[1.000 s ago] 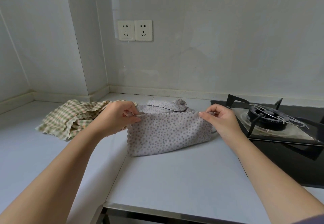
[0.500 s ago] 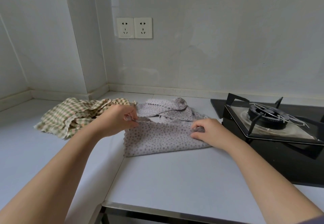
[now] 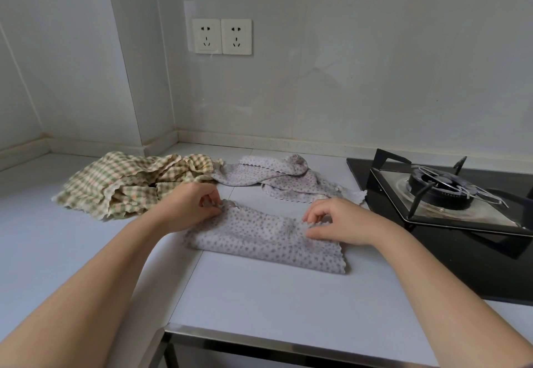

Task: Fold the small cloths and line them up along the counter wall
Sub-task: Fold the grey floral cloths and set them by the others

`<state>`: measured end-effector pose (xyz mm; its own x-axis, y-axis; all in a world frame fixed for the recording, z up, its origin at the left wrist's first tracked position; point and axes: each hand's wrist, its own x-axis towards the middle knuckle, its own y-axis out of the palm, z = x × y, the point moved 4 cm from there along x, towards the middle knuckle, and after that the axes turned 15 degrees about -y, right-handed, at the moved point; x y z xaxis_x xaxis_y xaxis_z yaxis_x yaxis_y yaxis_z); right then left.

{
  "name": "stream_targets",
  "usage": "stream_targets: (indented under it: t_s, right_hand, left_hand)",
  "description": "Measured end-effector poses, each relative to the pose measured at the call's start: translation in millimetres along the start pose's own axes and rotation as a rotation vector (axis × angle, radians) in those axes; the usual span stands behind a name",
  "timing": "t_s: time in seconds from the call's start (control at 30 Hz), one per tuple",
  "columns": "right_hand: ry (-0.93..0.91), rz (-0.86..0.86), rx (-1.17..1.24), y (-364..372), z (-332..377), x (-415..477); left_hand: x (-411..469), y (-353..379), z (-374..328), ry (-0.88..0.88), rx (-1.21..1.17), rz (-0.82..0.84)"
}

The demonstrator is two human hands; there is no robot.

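1. The dotted cloth (image 3: 259, 240) lies doubled into a long band on the counter (image 3: 259, 295), toward its front and well apart from the wall (image 3: 346, 79). I'd guess it sits there for the flat working room.
2. The left hand (image 3: 190, 206) has its grip closed, pinching the band's far left corner, seemingly to hold the layers matched.
3. The right hand (image 3: 340, 223) pinches the far edge near the right end between thumb and curled fingertips, probably squaring that side.
4. Behind them, a second dotted cloth (image 3: 271, 174) lies crumpled and the checked cloths (image 3: 127, 183) sit heaped to its left. Both are unfolded and nearer the wall, out of the way.
5. The gas burner (image 3: 447, 194) stands to the right, near the band's end but not touching it.
6. To my eye the first fold is done, and nothing is lined up along the wall yet.
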<state>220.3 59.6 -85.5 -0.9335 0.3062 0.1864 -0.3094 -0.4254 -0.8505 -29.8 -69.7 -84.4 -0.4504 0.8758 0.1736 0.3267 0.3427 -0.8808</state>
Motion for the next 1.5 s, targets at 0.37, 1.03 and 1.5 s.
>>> stream_targets:
  t_s: [0.37, 1.03, 1.5]
  right_hand:
    - [-0.034, -0.094, -0.163, 3, 3, 5]
    - [-0.167, -0.463, -0.008, -8, 21, 3]
    - [-0.047, -0.104, -0.082, 16, 16, 9]
  left_hand:
    - [-8, -27, -5, 0.064, -0.244, -0.387]
    - [8, -12, -1, -0.214, -0.499, -0.159]
    - [-1, 18, 3, 0.041, 0.088, -0.253]
